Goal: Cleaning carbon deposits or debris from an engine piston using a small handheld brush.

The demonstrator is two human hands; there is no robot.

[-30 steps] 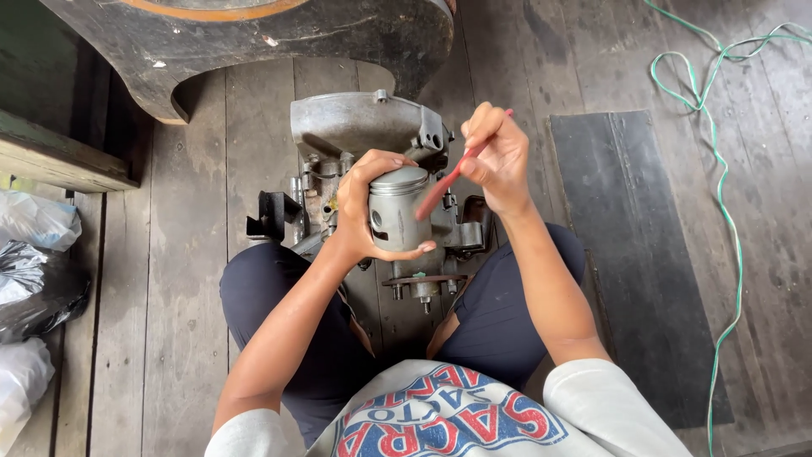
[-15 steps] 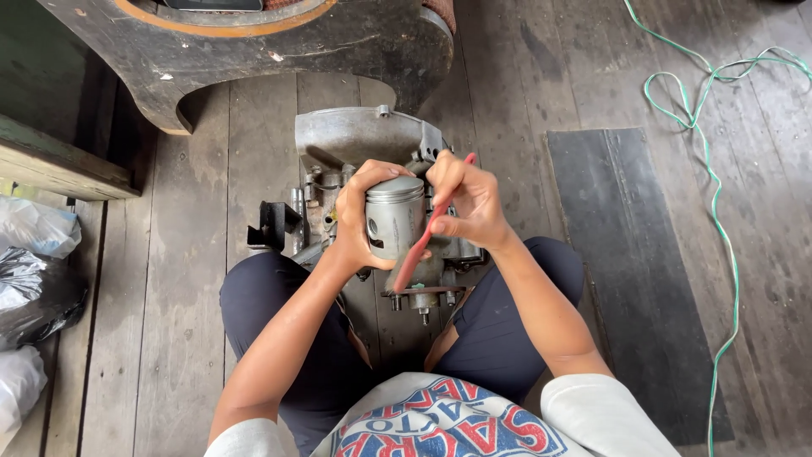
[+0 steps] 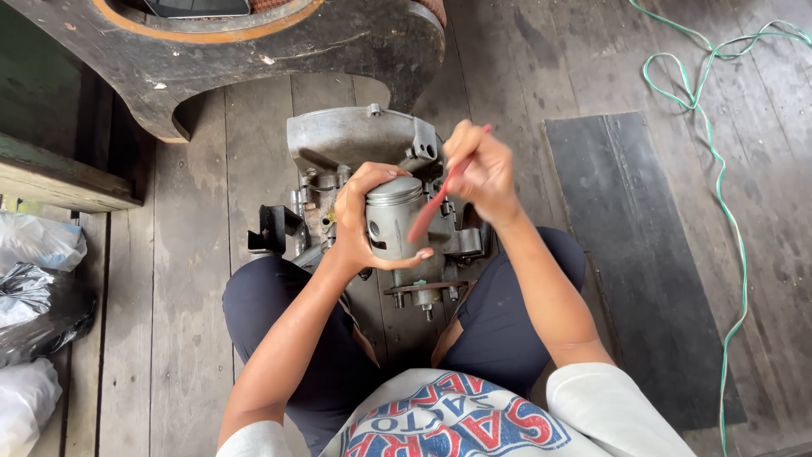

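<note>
Gripping a piston [image 3: 394,222], left hand [image 3: 362,222] hides its side; blurred right hand [image 3: 480,169] pinches a red tool [image 3: 436,203].

Single view from my head, facing straight down, close over my lap, wooden floor [image 3: 194,322] filling the frame's edges

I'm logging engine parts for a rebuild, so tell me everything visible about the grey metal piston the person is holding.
The grey metal piston is a short cylinder of dull, cast-looking metal with ring grooves below its flat crown and a round pin hole in its side. It stands roughly upright, crown up, above the grey engine casing. The left hand wraps around it; the red-handled brush, held by the right hand, lies across its side, blurred.
</note>
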